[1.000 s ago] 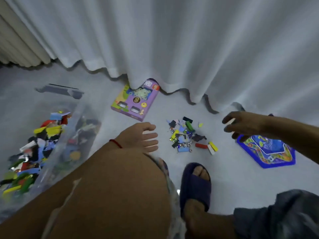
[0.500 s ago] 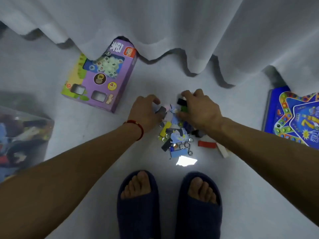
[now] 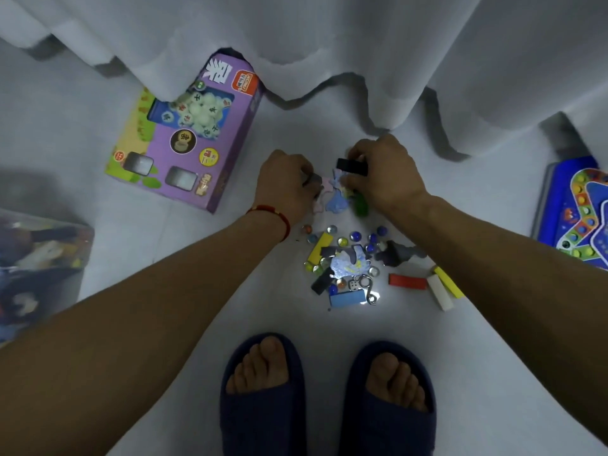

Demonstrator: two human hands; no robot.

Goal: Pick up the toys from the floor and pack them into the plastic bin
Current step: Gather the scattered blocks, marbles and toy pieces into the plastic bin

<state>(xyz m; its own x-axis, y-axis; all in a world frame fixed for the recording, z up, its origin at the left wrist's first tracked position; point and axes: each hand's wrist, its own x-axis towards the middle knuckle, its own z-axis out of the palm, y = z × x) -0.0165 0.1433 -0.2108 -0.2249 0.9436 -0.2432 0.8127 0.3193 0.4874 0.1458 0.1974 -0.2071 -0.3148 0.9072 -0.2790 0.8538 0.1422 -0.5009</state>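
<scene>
Toys fill the clear plastic bin [image 3: 42, 268] at the left edge: a blurred jumble of coloured pieces seen through its wall, the bin itself cut off by the frame. On the floor [image 3: 329, 324] between the arms lies the loose pile of toys [image 3: 345, 264] — marbles, flat blocks, a die, metal rings. The left hand [image 3: 284, 185] curls round a small grey piece; the right hand [image 3: 385, 177] grips a black block, with other pieces bunched between both hands and hard to make out. A purple box [image 3: 184, 139] is half under the curtain [image 3: 329, 44]; a blue game board [image 3: 575, 212] is cropped at the right
</scene>
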